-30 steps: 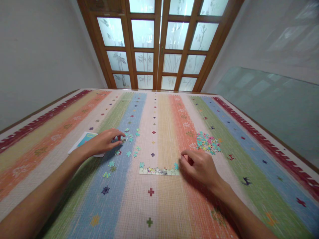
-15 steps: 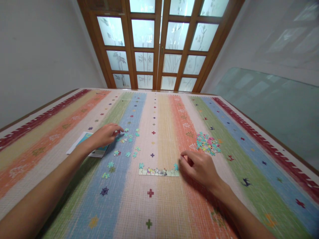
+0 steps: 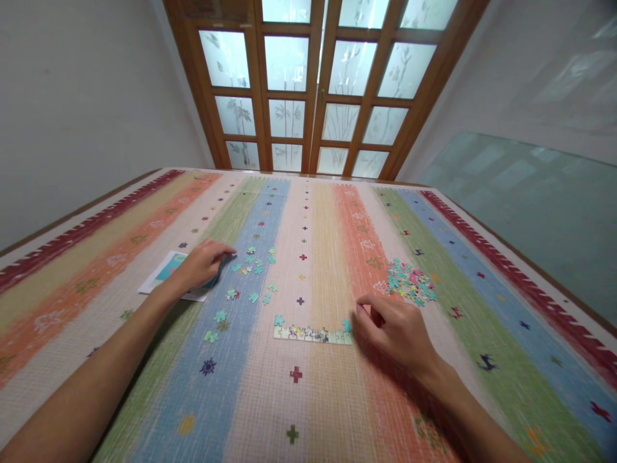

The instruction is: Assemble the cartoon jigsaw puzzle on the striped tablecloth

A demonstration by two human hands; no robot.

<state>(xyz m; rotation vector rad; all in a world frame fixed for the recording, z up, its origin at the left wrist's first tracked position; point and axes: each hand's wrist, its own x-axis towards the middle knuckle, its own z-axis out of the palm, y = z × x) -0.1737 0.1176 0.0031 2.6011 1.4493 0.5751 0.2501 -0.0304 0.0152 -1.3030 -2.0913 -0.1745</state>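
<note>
My left hand (image 3: pixel 206 262) reaches over the left side of the table, index finger stretched out beside a loose group of turquoise puzzle pieces (image 3: pixel 258 262). No piece shows in its fingers. A short joined strip of jigsaw puzzle (image 3: pixel 313 334) lies in front of me, with a piece standing up from each end of its row. Close to the strip's right end rests my right hand (image 3: pixel 396 326), fingers curled and thumb near the index finger. Whatever its fingertips may hold is hidden. Partly under my left wrist lies a picture card (image 3: pixel 162 270) with a blue print.
A dense heap of mixed puzzle pieces (image 3: pixel 411 283) lies beyond my right hand. Several single pieces, one of them turquoise (image 3: pixel 220 316), are scattered left of the strip. A striped cloth (image 3: pixel 328 399) covers the table. Wooden glazed doors (image 3: pixel 315 96) stand behind it.
The view has shifted slightly, so the table appears further right. My left fingertips have drawn back left from the loose pieces. My right hand stays by the strip's end.
</note>
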